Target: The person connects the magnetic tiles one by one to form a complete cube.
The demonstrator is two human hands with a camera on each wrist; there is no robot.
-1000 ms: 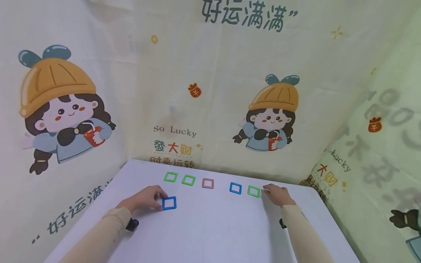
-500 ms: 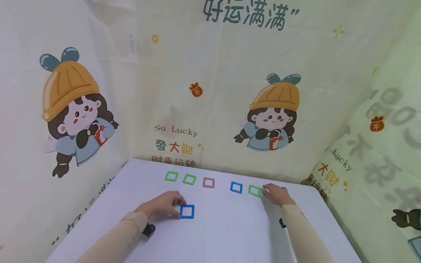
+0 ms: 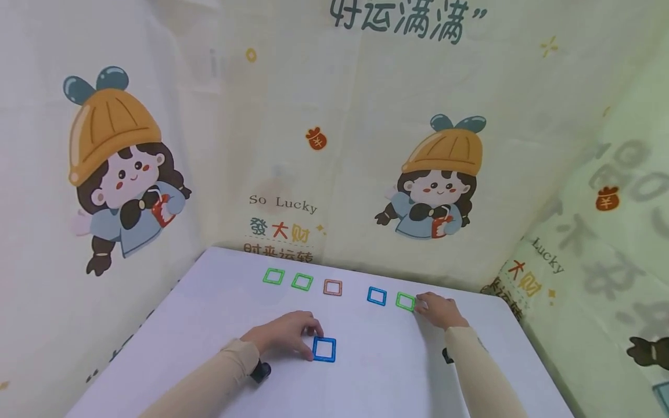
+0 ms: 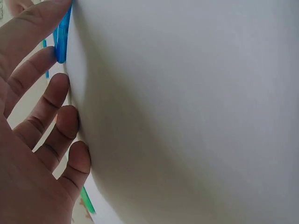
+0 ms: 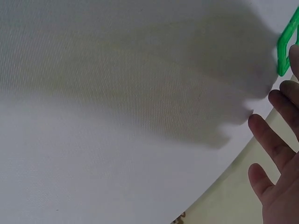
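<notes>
From where I stand, the left arm reaches in first, its pale sleeve [image 3: 204, 377] low over the white counter [image 3: 366, 383]. Beyond it, at the far side, lies a green square frame, the outermost green piece [image 3: 272, 283].

The left hand [image 3: 282, 335] comes next, its grip closed in a pinch: thumb and forefinger hold the left side of the near blue square [image 3: 333, 350], which sits in front of the far row, about the middle of the counter. From the wrist, the other three fingers are loosely bent beside the surface. I can't tell whether the piece touches the counter or floats just above it. I'd judge that steering it well calls for a light pinch at the two left corners, the frame kept level so no edge digs in, and those spare fingers clear of it.

Behind lie the inner green piece [image 3: 300, 289] and the reddish piece [image 3: 332, 294]; then comes a gap worth watching so nothing gets nudged, and the far blue piece [image 3: 376, 303].

Last, the right-end green piece [image 3: 405, 309] lies flat, the right hand [image 3: 438, 309] at its right edge, fingertips touching it. Whether that grip pinches or merely rests there, I cannot tell. Light contact seems best, as pressing down could skew the small frame.
</notes>
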